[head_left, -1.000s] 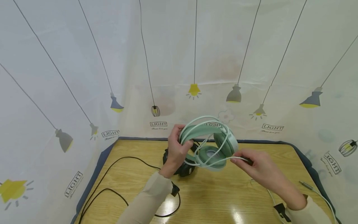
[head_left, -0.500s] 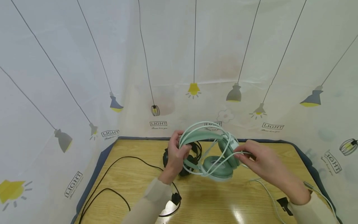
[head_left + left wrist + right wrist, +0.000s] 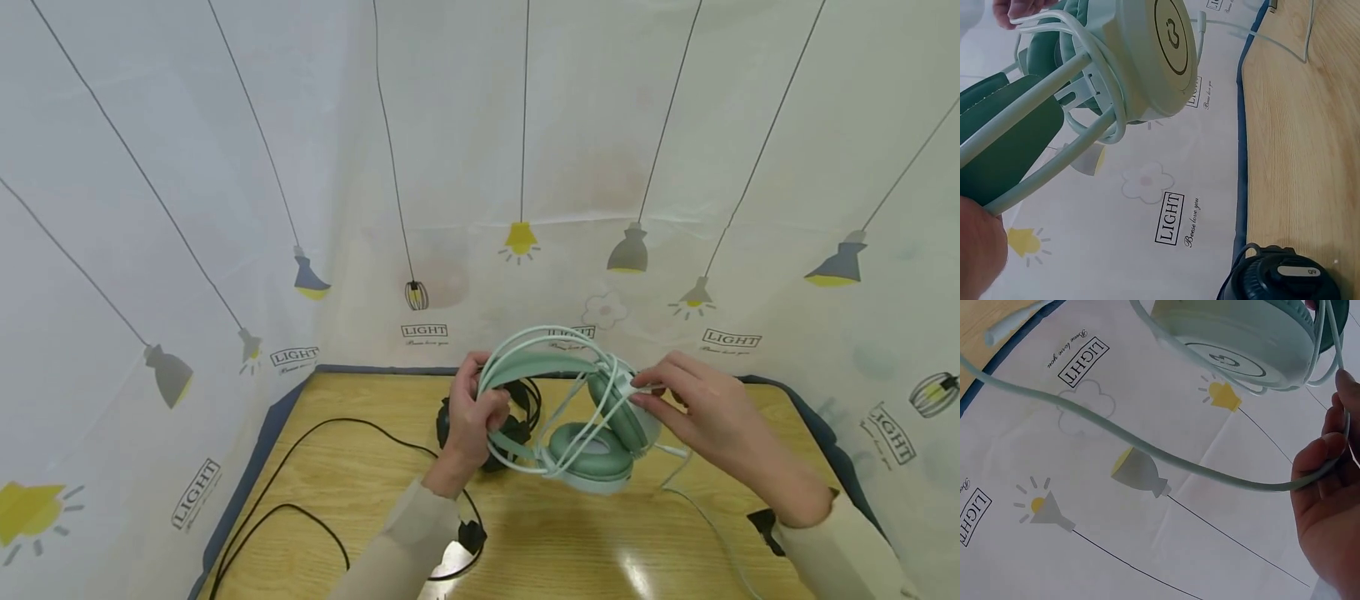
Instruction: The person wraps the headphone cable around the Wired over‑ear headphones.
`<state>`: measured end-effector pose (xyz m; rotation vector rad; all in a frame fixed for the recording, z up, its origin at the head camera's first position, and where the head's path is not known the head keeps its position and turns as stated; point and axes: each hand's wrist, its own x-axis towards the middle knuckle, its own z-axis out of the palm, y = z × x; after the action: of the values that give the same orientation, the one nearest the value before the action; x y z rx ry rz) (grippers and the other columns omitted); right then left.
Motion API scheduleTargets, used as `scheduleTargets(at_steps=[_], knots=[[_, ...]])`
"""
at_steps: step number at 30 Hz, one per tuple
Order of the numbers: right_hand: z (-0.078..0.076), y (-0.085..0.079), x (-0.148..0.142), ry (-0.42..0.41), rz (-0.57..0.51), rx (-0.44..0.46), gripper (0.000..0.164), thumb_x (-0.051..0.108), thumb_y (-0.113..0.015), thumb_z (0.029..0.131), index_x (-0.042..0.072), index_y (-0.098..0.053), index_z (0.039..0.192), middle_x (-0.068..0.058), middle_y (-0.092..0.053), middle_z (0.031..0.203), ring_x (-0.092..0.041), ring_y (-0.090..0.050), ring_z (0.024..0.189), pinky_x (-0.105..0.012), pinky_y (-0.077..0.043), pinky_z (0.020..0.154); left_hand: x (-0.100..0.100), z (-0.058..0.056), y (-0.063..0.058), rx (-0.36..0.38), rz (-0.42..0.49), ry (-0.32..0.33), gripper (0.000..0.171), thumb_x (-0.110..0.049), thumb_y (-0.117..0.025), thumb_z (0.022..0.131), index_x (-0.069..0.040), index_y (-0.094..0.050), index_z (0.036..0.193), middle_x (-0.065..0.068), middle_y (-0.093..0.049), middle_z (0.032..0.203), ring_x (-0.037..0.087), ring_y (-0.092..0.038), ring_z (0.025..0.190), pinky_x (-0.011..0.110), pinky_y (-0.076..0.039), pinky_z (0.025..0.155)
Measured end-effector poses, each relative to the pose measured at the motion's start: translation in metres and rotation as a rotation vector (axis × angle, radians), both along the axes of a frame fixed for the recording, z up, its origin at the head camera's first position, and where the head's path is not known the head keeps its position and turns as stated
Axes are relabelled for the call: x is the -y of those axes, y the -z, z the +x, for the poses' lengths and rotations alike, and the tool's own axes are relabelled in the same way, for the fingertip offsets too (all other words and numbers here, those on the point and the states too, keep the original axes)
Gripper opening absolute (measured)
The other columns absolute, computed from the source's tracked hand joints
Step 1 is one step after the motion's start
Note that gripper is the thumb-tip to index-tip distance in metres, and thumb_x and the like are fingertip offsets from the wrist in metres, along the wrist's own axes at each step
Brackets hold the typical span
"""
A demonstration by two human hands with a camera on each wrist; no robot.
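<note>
Mint-green headphones (image 3: pixel 592 454) are up off the wooden table (image 3: pixel 570 542), tilted, ear cups toward the right hand (image 3: pixel 701 408). Left hand (image 3: pixel 469 417) has the headband gripped at the far end from the cups. Right hand pinches the pale cable (image 3: pixel 1191 469) between thumb and fingers, just beside one cup. Cable loops go round the frame next to that cup; more cable trails on the table, right side. Black headphones (image 3: pixel 1279 281) sit on the table behind the left hand, partly hidden. Black cord (image 3: pixel 352 419) curves across table left.
</note>
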<state>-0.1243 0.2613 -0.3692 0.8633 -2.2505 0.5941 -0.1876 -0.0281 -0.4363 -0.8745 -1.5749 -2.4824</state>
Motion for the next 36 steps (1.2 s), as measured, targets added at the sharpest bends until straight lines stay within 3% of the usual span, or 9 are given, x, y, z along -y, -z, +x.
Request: scheduleTargets(at_steps=[8, 20, 22, 25, 29, 36], knots=[[-0.011, -0.005, -0.005, -0.068, 0.032, -0.041, 0.045, 0.045, -0.047, 0.108, 0.010, -0.073, 0.099, 0.006, -0.065, 0.092, -0.006, -0.059, 0.076, -0.017, -0.047, 0.065, 0.003, -0.003, 0.005, 0.001, 0.027, 0.080, 0.032, -0.003, -0.050, 0.083, -0.010, -0.054, 0.114, -0.007, -0.034, 0.051, 0.012, -0.023, 0.039, 0.028, -0.023, 0.038], [-0.016, -0.001, -0.008, -0.124, 0.033, 0.029, 0.043, 0.044, -0.046, 0.107, 0.010, -0.072, 0.103, 0.005, -0.063, 0.097, -0.006, -0.063, 0.077, -0.013, -0.050, 0.070, 0.007, 0.007, 0.014, 0.031, 0.103, 0.247, 0.037, 0.003, -0.046, 0.083, -0.011, -0.054, 0.116, -0.003, -0.030, 0.054, 0.013, -0.019, 0.039, 0.029, -0.018, 0.036], [-0.017, 0.000, -0.010, -0.143, 0.022, 0.056, 0.037, 0.041, -0.051, 0.106, 0.010, -0.072, 0.104, 0.005, -0.064, 0.097, -0.006, -0.063, 0.079, -0.013, -0.050, 0.071, 0.007, 0.009, 0.016, 0.044, 0.117, 0.287, 0.038, 0.004, -0.045, 0.083, -0.012, -0.053, 0.116, -0.003, -0.029, 0.056, 0.012, -0.019, 0.040, 0.029, -0.016, 0.036], [-0.018, 0.001, -0.016, -0.168, -0.008, 0.137, 0.010, 0.019, -0.072, 0.097, 0.014, -0.072, 0.104, 0.010, -0.063, 0.094, -0.003, -0.060, 0.077, -0.012, -0.048, 0.069, 0.007, 0.010, 0.019, 0.058, 0.134, 0.337, 0.037, 0.005, -0.043, 0.084, -0.012, -0.053, 0.116, -0.004, -0.030, 0.059, 0.010, -0.020, 0.041, 0.029, -0.015, 0.037], [-0.021, 0.002, -0.022, -0.212, -0.064, 0.284, 0.036, -0.007, -0.081, 0.081, 0.019, -0.072, 0.105, 0.013, -0.064, 0.092, -0.001, -0.056, 0.074, -0.015, -0.046, 0.066, 0.007, 0.011, 0.019, 0.082, 0.173, 0.409, 0.039, 0.004, -0.041, 0.084, -0.013, -0.054, 0.117, -0.006, -0.031, 0.062, 0.007, -0.022, 0.042, 0.028, -0.015, 0.037], [-0.027, 0.004, -0.033, -0.327, -0.181, 0.716, 0.022, -0.001, -0.063, 0.100, 0.016, -0.070, 0.112, 0.003, -0.072, 0.099, -0.013, -0.066, 0.081, -0.028, -0.056, 0.071, 0.006, 0.012, 0.016, 0.134, 0.252, 0.540, 0.042, 0.000, -0.041, 0.085, -0.016, -0.057, 0.121, -0.007, -0.035, 0.067, 0.003, -0.026, 0.043, 0.021, -0.018, 0.039]])
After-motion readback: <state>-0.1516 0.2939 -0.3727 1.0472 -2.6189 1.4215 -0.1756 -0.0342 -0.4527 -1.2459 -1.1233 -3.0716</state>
